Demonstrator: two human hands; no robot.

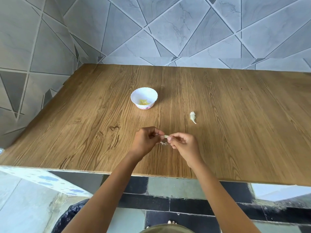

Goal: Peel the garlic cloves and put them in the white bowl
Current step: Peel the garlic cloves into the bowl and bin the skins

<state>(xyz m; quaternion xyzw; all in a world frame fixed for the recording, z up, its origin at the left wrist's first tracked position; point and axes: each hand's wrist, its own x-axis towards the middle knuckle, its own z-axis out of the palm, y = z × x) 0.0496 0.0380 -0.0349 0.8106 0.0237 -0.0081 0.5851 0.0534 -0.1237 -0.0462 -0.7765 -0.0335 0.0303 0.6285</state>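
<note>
Garlic clove [166,136] sits pinched between both hands, held above the counter [235,132] a little in from the middle of its near edge. The left hand [145,140] has its fingers curled, tips gripping one end of the clove. The right hand [182,143] is curled too, thumb and forefinger nipping the other end. Only a pale sliver of the clove shows between the fingertips, so how much skin is left on it can't be told.

Papery peel scraps [163,143] lie on the wood right below the hands. The white bowl [153,102] stands toward the counter's middle, beyond the hands and slightly left, with yellowish peeled cloves [143,102] in its bottom. One unpeeled clove [192,117] lies on the wood to the right of the bowl, apart from it and nearer the front edge.

Step in hand looks like stripping skin from the held clove. To do it well, I'd say hold one end firm with one hand, then catch the loose skin edge with a nail of the other and pull along the length rather than across. Turn the clove between pulls. Keep the squeeze light, since the clove is small and may slip out. Check that no film clings before dropping it in the bowl.
</note>
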